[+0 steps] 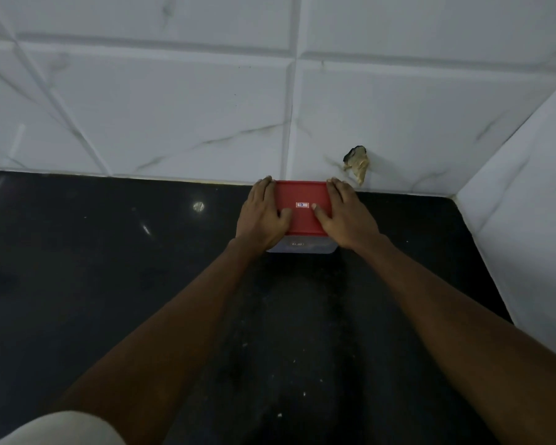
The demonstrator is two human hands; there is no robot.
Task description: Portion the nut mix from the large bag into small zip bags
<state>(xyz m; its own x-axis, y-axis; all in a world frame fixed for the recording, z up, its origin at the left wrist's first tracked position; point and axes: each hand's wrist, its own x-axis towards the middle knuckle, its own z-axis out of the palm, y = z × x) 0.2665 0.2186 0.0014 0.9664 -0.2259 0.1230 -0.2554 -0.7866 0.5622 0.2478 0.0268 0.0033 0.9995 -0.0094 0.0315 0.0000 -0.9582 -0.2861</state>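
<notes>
A clear plastic container (302,247) with a red lid (302,194) stands on the black countertop, right against the tiled wall. My left hand (264,216) lies on the lid's left side, fingers stretched toward the wall and thumb on top. My right hand (347,216) lies on the lid's right side in the same way. Both palms press flat on the lid. What is inside the container is hidden. No nut bag or zip bags are in view.
The black countertop (142,268) runs left and toward me. White marble-look tiles (174,107) form the back wall, and a side wall (533,220) closes the right. A hole stuffed with brownish material (357,163) sits in the wall just right of the container.
</notes>
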